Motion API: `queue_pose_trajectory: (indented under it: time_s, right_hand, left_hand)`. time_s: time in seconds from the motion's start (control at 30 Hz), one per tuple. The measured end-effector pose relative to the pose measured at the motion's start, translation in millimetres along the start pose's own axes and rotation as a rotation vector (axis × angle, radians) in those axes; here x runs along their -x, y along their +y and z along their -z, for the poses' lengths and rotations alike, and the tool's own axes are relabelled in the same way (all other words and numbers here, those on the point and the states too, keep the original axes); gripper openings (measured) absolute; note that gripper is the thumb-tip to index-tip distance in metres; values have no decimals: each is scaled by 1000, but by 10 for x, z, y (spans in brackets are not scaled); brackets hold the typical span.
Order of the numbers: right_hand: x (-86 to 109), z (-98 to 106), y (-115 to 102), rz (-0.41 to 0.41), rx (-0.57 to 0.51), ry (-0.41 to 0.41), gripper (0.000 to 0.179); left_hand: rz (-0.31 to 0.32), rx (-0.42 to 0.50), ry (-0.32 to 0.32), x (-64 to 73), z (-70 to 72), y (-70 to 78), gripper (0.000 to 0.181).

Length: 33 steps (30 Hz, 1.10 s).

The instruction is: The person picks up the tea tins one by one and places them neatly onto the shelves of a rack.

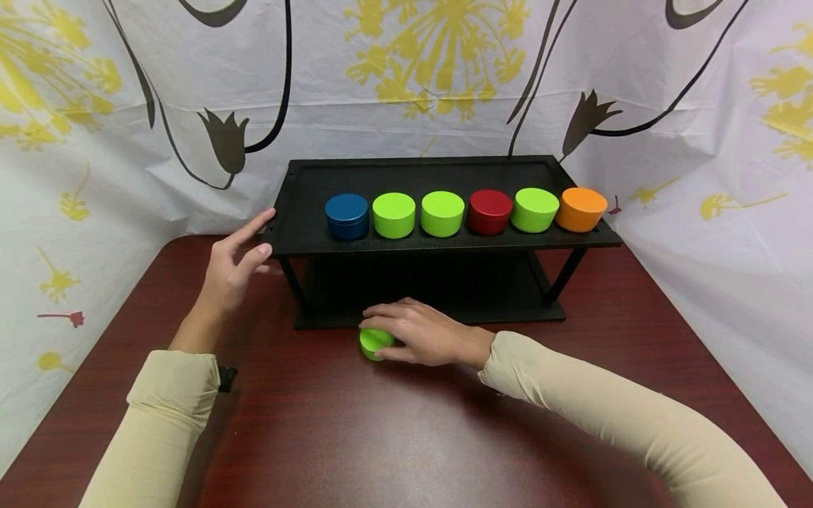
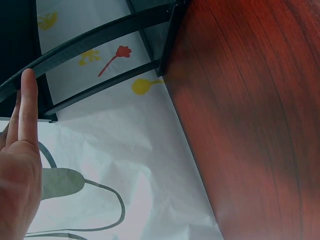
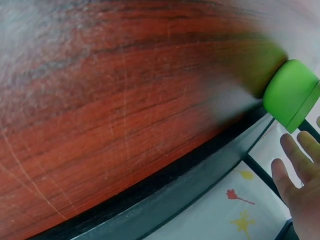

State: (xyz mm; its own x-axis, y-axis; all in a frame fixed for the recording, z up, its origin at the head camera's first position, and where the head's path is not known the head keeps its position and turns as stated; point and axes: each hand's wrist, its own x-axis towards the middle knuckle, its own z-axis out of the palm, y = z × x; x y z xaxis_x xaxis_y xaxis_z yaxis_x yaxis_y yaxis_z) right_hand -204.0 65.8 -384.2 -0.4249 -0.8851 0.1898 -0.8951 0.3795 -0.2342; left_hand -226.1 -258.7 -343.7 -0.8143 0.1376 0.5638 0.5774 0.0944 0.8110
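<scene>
A small round green tin [image 1: 373, 343] stands on the table just in front of the black two-tier rack [image 1: 406, 248]. My right hand [image 1: 419, 331] holds it, with fingers over the far side and thumb at the near side. In the right wrist view the green tin [image 3: 291, 95] shows beside the fingertips of the right hand [image 3: 305, 185]. At the rack's left end, my left hand [image 1: 231, 264] rests its straight fingers and thumb against the upper shelf's edge. One straight finger of the left hand [image 2: 20, 165] touches the frame in the left wrist view.
On the upper shelf stand a blue tin [image 1: 347, 217], several green tins [image 1: 442, 214], a red tin [image 1: 490, 212] and an orange tin [image 1: 581, 209] in a row. A patterned white cloth [image 1: 394, 113] hangs behind and beside the dark red wooden table [image 1: 356, 437].
</scene>
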Motion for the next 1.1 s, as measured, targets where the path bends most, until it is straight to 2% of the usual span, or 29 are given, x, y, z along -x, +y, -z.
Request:
queue_pose_trajectory:
  time_s: [0.27,1.1]
  right_hand:
    - [4,-26,-8,2,5,-24,41]
    - [-25,-20,-73,32,20,-61,41]
  left_hand:
    - [4,-5,3,-1,-1,-8,49]
    - [-5,3,5,14,3,-10,48]
